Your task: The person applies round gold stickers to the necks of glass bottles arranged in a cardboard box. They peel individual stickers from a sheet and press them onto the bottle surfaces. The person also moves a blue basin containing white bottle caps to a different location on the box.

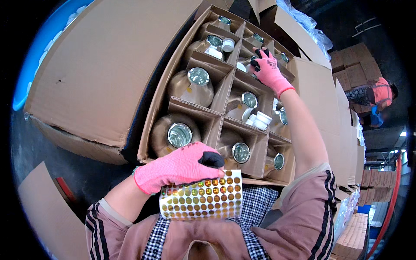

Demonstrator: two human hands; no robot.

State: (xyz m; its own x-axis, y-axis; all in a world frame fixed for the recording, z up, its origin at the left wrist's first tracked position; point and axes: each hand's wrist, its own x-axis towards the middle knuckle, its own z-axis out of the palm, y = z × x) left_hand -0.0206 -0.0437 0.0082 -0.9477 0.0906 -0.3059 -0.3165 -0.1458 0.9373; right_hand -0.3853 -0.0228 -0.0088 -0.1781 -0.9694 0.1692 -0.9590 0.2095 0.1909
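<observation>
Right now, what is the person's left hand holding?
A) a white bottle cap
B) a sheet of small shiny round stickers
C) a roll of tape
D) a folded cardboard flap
B: the left hand, in a pink glove, pinches the top edge of a sheet of shiny round stickers, while the right hand reaches into the divided cardboard box of bottles.

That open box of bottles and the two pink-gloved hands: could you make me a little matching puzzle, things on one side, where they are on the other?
Things:
1. left hand
2. right hand
3. white caps
4. sticker sheet

Places:
A. reaching into a far compartment of the box
B. piled in a compartment beside a bottle
C. under the left hand's fingers
D. near edge of the box, holding the sheet

Pairs: 1-D, 2-A, 3-B, 4-C
</observation>
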